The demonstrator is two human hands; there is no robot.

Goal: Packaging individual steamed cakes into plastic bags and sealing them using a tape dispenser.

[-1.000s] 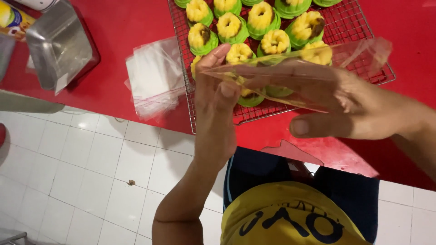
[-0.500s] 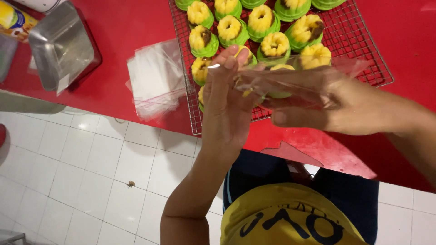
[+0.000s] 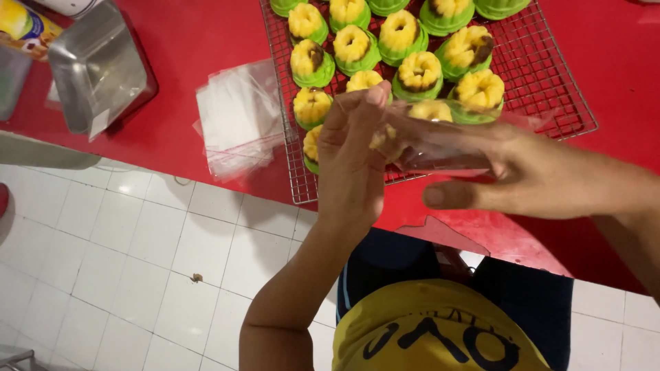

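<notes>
My left hand (image 3: 350,161) and my right hand (image 3: 533,178) both grip a clear plastic bag (image 3: 443,141), held just above the near edge of a wire cooling rack (image 3: 550,82). The left fingers pinch the bag's left end and the right hand holds its other side from below. A yellow bit of cake (image 3: 380,137) shows by the left fingers; I cannot tell if it is inside the bag. Several green-and-yellow flower-shaped cakes (image 3: 419,72) sit in rows on the rack.
The rack stands on a red table (image 3: 199,41). A stack of clear plastic bags (image 3: 237,117) lies left of it, a metal tin (image 3: 96,65) further left. A loose plastic sheet (image 3: 481,237) lies near the table's front edge, with white floor tiles (image 3: 137,261) below.
Both hands have shifted the bag slightly to the right and toward the rack. The left fingers have closed tighter on the bag's end.
</notes>
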